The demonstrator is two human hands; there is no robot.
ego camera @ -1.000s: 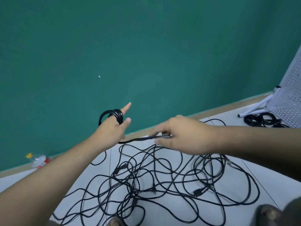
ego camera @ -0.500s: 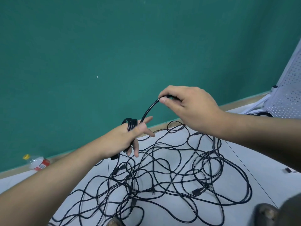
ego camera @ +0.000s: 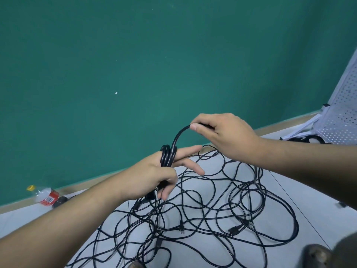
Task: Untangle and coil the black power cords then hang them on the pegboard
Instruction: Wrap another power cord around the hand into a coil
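A tangle of black power cords (ego camera: 202, 207) sprawls over the pale floor in front of me. My left hand (ego camera: 154, 175) holds a small black coil (ego camera: 167, 154) wrapped around it, with two fingers stretched out to the right and the thumb curled over the coil's lower part. From the coil one cord arcs up to my right hand (ego camera: 222, 136), which pinches it between thumb and fingers just above and right of the left hand. The white pegboard (ego camera: 342, 113) leans at the far right edge.
A teal wall rises straight ahead above a tan baseboard. A plastic bottle with a red label (ego camera: 45, 195) lies at the wall on the left. Coiled black cords (ego camera: 309, 139) lie at the pegboard's foot. Dark shoes (ego camera: 316, 256) show at the bottom right.
My right hand has lifted the cord from low over the tangle and carried it up over the left hand, adding a turn to the coil. The left hand has lowered and turned.
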